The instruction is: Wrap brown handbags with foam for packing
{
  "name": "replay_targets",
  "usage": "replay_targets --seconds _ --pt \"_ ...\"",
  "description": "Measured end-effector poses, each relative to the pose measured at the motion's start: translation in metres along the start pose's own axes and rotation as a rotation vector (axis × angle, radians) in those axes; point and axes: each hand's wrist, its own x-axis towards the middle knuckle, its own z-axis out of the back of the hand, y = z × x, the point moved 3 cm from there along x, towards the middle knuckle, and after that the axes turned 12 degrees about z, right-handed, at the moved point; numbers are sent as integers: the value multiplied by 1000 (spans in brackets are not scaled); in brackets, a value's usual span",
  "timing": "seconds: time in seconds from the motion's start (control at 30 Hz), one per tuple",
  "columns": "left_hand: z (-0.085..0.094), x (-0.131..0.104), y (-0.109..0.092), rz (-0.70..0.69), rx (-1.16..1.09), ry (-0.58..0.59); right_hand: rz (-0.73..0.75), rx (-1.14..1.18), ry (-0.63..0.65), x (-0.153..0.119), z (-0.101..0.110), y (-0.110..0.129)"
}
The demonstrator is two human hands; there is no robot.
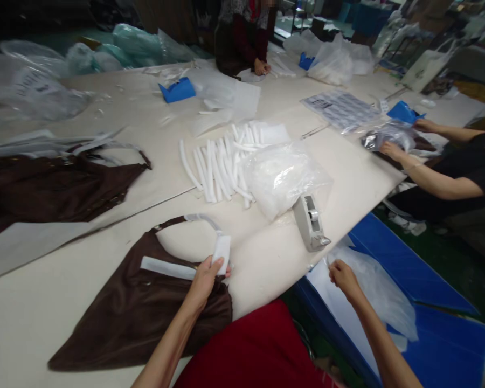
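Left hand pinches white padding at the strap of a brown handbag — seemingly to steady it; right hand curls near the tape dispenser — whether pinching anything, I can't tell.

On the table before me I see a folded blue piece, with greenish plastic bags farther off to the left; toward my right a grey printed sheet lies near another blue piece, and a co-worker in black is at the table's right edge
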Motion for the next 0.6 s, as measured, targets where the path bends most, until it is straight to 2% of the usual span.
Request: replay_targets --seconds 0.07,0.13,0.27,0.33,0.4,0.47,0.6 --pt "-2 -1 2 6 -49 25 31 83 144 -9 -17 7" --pt "-4 -1 4 3 -82 47 108 238 351 -19 -48 32" --pt "-4 -1 9 -8 -111 70 262 448 759 -33 -132 105" --pt "-4 -3 9 -25 -109 87 290 444 893 -35 -171 129" --pt "-3 -6 8 -35 -107 97 286 402 949 -33 -201 137" --pt "-1 -9 6 -31 -120 103 274 351 960 -29 -219 134" --pt "1 -14 3 -54 -144 143 232 294 962 -22 -233 119"
